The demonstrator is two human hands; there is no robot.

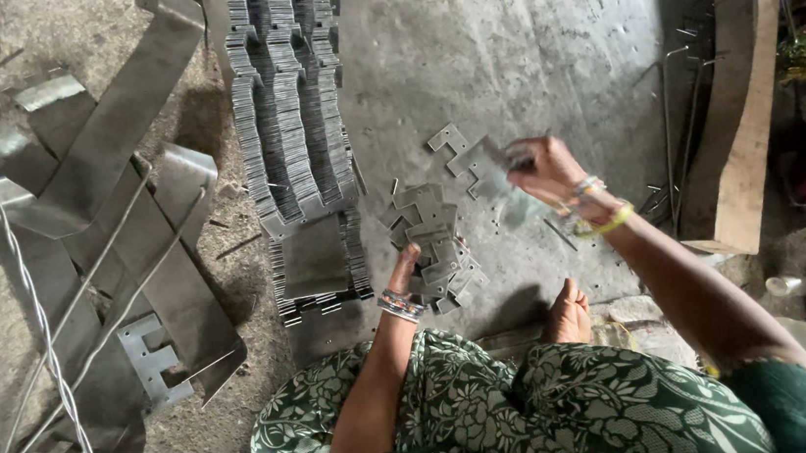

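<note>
I sit on a concrete floor over a loose heap of small flat metal brackets [434, 238]. My left hand [407, 260] reaches down into the near side of the heap and touches the plates; its fingers are mostly hidden. My right hand [540, 169] is raised to the right of the heap and closed on one grey metal bracket [494, 164], which looks blurred. A single notched bracket [451, 140] lies flat just beyond the heap. To the left stand long tidy rows of stacked brackets [288, 109].
Large bent sheet-metal strips [109, 137] and a twisted wire [18, 264] lie at left, with one notched plate [152, 357] among them. A wooden plank [739, 86] and thin rods [682, 101] lie at right. My bare foot [567, 314] rests near the heap.
</note>
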